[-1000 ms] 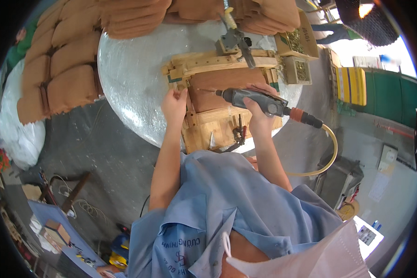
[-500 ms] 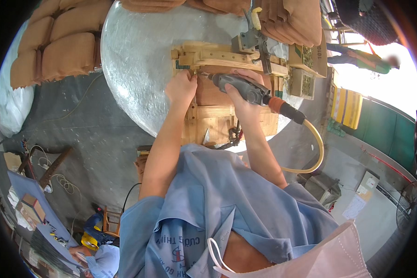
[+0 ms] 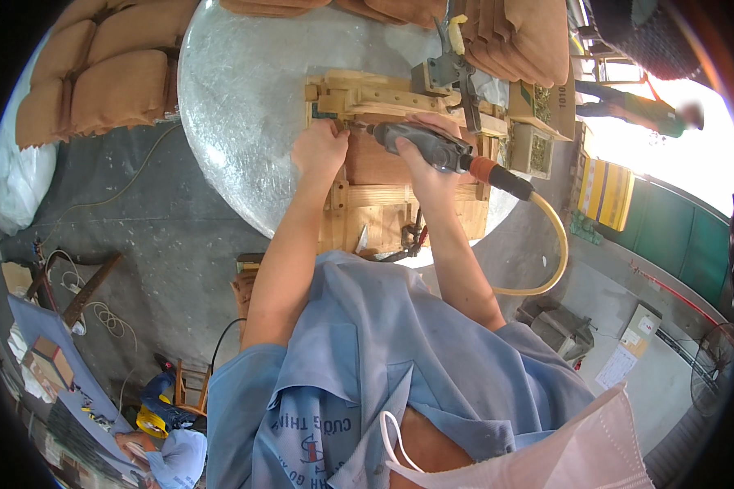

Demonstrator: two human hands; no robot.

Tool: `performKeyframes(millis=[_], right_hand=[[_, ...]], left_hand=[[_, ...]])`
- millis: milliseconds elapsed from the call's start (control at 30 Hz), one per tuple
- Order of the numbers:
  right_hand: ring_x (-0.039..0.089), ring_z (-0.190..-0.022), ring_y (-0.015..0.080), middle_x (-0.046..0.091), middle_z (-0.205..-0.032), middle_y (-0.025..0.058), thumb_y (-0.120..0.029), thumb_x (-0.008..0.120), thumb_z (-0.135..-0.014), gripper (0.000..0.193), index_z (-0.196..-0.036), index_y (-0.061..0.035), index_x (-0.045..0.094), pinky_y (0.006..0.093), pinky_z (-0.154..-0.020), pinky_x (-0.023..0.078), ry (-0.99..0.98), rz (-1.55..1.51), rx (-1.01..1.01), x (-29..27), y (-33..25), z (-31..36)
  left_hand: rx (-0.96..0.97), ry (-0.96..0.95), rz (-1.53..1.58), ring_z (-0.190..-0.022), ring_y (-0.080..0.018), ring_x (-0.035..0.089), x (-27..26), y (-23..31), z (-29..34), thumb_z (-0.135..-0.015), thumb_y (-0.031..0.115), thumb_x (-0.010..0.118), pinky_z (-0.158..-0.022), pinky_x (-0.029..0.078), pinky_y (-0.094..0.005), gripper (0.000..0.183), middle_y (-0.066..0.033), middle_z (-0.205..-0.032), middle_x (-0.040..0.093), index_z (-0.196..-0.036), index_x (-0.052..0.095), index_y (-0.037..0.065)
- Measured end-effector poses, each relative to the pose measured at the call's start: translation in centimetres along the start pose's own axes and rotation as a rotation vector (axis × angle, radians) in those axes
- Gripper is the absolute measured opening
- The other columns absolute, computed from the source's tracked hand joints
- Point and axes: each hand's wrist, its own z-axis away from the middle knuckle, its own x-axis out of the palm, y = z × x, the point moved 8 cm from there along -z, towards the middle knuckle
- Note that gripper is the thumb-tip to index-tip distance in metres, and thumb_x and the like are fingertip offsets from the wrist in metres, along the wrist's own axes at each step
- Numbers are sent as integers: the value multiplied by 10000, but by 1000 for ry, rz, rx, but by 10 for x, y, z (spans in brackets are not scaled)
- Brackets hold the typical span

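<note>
My right hand [image 3: 432,159] is wrapped round a dark grey air screwdriver [image 3: 436,149], which lies nearly level with its tip to the left. An orange collar and a pale yellow hose trail from its back end. Beside the tip, my left hand [image 3: 320,147] is closed in a pinch; whatever its fingers hold is too small to make out. Both hands are over a wooden jig [image 3: 375,196] with light-coloured rails. A reddish-brown wooden panel [image 3: 373,167] sits in the jig beneath the screwdriver, partly covered by it and my right hand.
A round table [image 3: 228,106] wrapped in clear plastic carries the jig. A metal toggle clamp [image 3: 457,77] rises on its far rail. Open boxes of small parts [image 3: 532,147] stand at right. Stacked brown panels [image 3: 118,90] fill the far left. Other people are at far right and lower left.
The screwdriver has shifted slightly left, bringing its tip closer to my left fingers. My left hand stays pinched at nearly the same spot on the jig.
</note>
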Motion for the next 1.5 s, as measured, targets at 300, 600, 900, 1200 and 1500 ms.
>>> performKeyframes(millis=[300,600,900,1200,1500], right_hand=[[719,-1072,204,736,-1175,141,-14,832,-810,456,-1224,1,640,350,-962,579,-41,120,-73,21,-3,-5],[730,-969,155,752,-1084,101,-5,815,-806,404,-1176,11,654,313,-877,588,-127,133,-13,34,-16,-45],[723,-858,97,763,-885,-11,-146,846,-765,358,-1095,-68,731,297,-829,572,-157,211,13,60,-23,-54],[730,-923,128,763,-985,42,-85,844,-771,391,-1133,-29,707,307,-849,589,-210,222,30,66,-9,-47],[721,-986,123,754,-1109,52,-107,859,-774,423,-1160,-47,698,317,-890,580,-126,213,15,38,-4,-34]], left_hand=[[26,43,22,-879,-353,750,5,-2,-5,-915,456,790,-761,571,-487,367,-124,-864,772,-836,715,105],[8,-2,64,-902,-345,747,4,-4,-7,-902,418,802,-779,570,-482,322,-116,-867,769,-849,725,109],[46,59,-38,-1008,-348,769,4,1,-6,-884,376,760,-863,607,-476,236,-108,-983,802,-975,789,160],[36,49,-51,-1031,-353,770,12,-5,-14,-885,385,757,-877,610,-489,275,-116,-1027,807,-1045,812,169],[195,-113,257,-844,-296,774,12,-16,-10,-988,530,670,-729,605,-465,508,-110,-890,791,-1067,785,41]])
